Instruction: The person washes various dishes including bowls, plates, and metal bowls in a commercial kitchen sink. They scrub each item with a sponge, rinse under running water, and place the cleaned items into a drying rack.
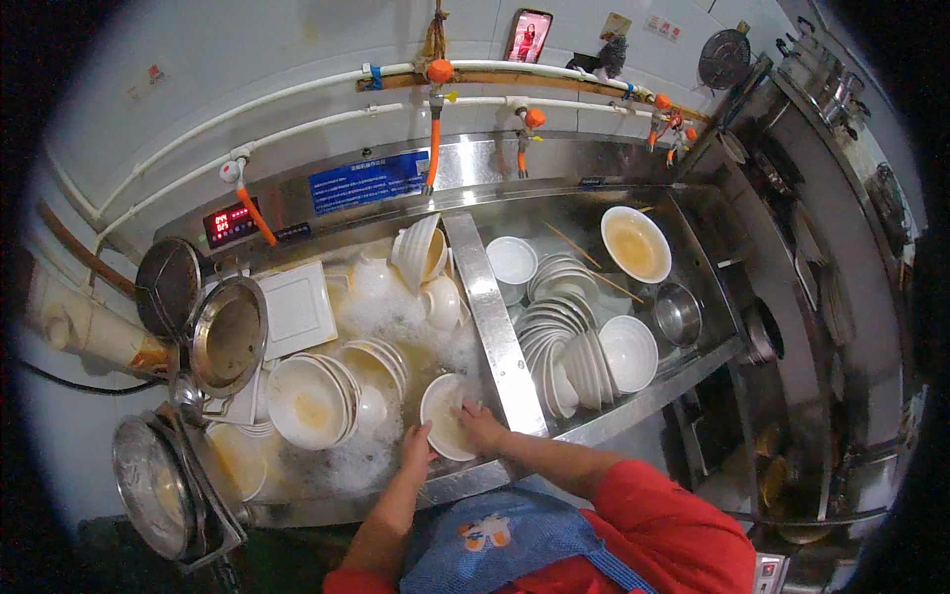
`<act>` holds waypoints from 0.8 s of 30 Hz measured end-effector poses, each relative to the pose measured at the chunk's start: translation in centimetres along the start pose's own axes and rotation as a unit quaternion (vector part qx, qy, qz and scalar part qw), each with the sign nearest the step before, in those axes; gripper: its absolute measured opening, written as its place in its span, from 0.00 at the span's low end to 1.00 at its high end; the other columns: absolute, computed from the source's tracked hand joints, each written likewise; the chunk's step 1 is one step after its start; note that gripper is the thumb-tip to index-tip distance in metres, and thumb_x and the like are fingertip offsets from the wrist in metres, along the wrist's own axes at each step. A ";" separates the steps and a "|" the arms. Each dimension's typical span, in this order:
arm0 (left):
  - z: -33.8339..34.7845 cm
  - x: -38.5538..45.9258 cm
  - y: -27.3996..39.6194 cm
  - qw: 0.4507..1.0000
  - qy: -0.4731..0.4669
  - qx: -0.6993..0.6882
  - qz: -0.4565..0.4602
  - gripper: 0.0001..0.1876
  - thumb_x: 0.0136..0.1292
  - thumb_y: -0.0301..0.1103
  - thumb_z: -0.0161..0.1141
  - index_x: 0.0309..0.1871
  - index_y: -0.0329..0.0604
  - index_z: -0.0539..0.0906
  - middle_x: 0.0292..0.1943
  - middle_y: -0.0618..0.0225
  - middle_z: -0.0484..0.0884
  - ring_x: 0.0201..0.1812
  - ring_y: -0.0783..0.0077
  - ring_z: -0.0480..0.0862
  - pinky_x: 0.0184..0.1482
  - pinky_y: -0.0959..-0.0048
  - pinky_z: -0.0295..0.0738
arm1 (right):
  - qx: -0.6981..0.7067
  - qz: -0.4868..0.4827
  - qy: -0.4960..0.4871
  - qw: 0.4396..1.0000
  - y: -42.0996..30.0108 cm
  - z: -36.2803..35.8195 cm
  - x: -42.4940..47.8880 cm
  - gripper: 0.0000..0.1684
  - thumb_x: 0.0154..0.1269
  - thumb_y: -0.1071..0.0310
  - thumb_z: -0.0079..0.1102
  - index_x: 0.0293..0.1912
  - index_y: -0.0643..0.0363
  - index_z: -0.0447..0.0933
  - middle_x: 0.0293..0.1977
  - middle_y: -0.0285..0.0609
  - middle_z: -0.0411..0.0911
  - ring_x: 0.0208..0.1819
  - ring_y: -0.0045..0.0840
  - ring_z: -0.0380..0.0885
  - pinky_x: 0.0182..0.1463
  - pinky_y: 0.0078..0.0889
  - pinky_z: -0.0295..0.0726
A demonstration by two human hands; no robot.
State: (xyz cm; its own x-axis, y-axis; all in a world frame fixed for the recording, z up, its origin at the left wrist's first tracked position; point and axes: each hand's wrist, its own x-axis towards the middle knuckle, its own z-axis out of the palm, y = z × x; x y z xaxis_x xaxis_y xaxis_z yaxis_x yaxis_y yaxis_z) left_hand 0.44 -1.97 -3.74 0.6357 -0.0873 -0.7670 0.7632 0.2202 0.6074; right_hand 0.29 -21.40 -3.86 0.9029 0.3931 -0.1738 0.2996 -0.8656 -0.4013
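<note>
A white bowl [439, 416] is tilted in the soapy left basin, near its front edge. My left hand [418, 445] grips the bowl's left rim. My right hand [481, 427] reaches over the right rim, its fingers against the inside; whether it holds a cloth or scrubber cannot be made out. To the left, stacked white bowls [304, 405] lean in the foamy water, with more bowls [371, 364] behind them. A group of white bowls [419, 252] rests tilted at the back beside the steel divider [496, 327].
The right basin holds rows of white bowls [545, 349], a yellowish-stained bowl [636, 245], a steel pot [677, 315] and chopsticks [571, 245]. Pans [230, 334] and square white plates [297, 310] crowd the left side. Orange hoses [435, 148] hang from wall taps. Steel shelving [839, 297] stands right.
</note>
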 end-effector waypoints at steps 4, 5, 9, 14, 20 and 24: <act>1.0 2.2 -1.1 0.996 -0.043 -0.011 -0.074 0.25 0.62 0.50 0.50 0.56 0.43 0.69 0.38 0.62 0.79 0.36 0.63 0.81 0.37 0.64 0.79 | 0.247 0.087 -0.035 0.964 -0.5 4.0 0.7 0.36 0.54 0.64 0.57 0.62 0.58 0.58 0.55 0.57 0.65 0.56 0.44 0.67 0.60 0.38 0.64; 1.3 2.2 -1.3 0.992 -0.065 -0.031 -0.102 0.26 0.63 0.52 0.49 0.56 0.43 0.69 0.39 0.62 0.79 0.37 0.63 0.80 0.37 0.64 0.79 | 0.320 0.106 -0.031 0.941 -0.4 4.9 1.0 0.39 0.52 0.62 0.60 0.62 0.58 0.57 0.57 0.57 0.65 0.58 0.44 0.66 0.62 0.38 0.63; 1.7 1.8 -0.6 0.968 -0.125 -0.159 -0.147 0.28 0.64 0.59 0.43 0.54 0.44 0.71 0.42 0.62 0.77 0.39 0.61 0.78 0.41 0.60 0.76 | 0.478 0.198 -0.080 0.852 -3.8 2.2 2.9 0.29 0.57 0.61 0.56 0.58 0.57 0.64 0.52 0.55 0.71 0.51 0.41 0.72 0.54 0.37 0.70; -1.4 5.4 -3.2 0.975 -0.028 -0.216 -0.030 0.32 0.60 0.60 0.50 0.60 0.46 0.66 0.51 0.58 0.73 0.49 0.57 0.76 0.47 0.52 0.74 | 0.385 0.055 -0.088 0.917 -6.5 -2.5 1.6 0.20 0.59 0.64 0.51 0.52 0.56 0.71 0.43 0.51 0.75 0.43 0.39 0.74 0.48 0.39 0.72; -0.6 -0.9 2.6 0.992 -0.030 -0.124 0.006 0.29 0.52 0.28 0.54 0.60 0.42 0.64 0.50 0.54 0.74 0.47 0.53 0.78 0.43 0.52 0.78 | 0.066 0.018 -0.166 0.984 0.0 -0.4 0.8 0.18 0.58 0.61 0.51 0.46 0.59 0.71 0.39 0.55 0.72 0.44 0.48 0.72 0.49 0.46 0.72; -2.6 -2.7 3.5 0.999 -0.022 -0.038 -0.012 0.36 0.38 0.16 0.47 0.60 0.32 0.60 0.49 0.47 0.72 0.48 0.46 0.77 0.37 0.54 0.81 | 0.175 0.157 0.018 0.972 -0.9 -4.2 4.8 0.20 0.60 0.58 0.48 0.49 0.58 0.68 0.45 0.58 0.67 0.47 0.48 0.70 0.50 0.45 0.73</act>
State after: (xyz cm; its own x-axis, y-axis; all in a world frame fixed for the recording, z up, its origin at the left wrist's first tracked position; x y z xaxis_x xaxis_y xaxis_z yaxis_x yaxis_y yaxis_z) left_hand 1.08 1.61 -0.06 0.6231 -0.1361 -0.7702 0.7685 0.2899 0.5704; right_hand 5.61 -20.09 -0.57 0.9452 0.1089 -0.3079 -0.1106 -0.7802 -0.6156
